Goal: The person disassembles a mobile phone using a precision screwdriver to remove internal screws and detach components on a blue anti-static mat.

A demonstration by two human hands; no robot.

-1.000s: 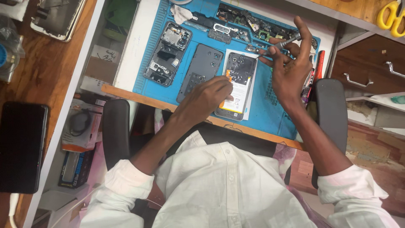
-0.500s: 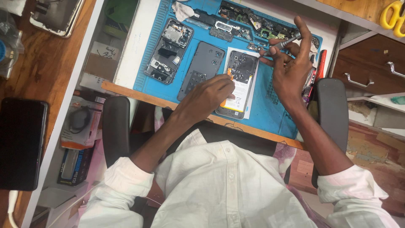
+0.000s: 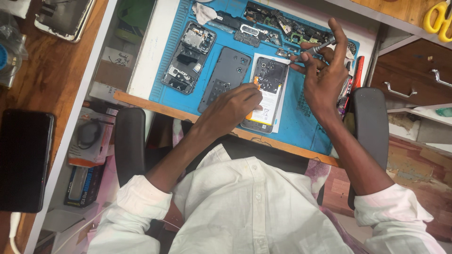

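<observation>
Your left grip (image 3: 235, 106) pinches an orange pry tool (image 3: 256, 84) on the opened phone (image 3: 266, 91), right grip (image 3: 322, 77) pinching a screwdriver (image 3: 313, 49); a slip could gouge the board.

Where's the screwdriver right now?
In the head view, the screwdriver is in the right hand, held above the blue mat, just right of the opened phone.

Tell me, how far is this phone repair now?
Done: back cover is off and lies on the blue mat, beside a stripped frame. In hand: left hand steadies the open phone with an orange tool; right hand holds a screwdriver. Left: loose parts remain unfitted.
</observation>
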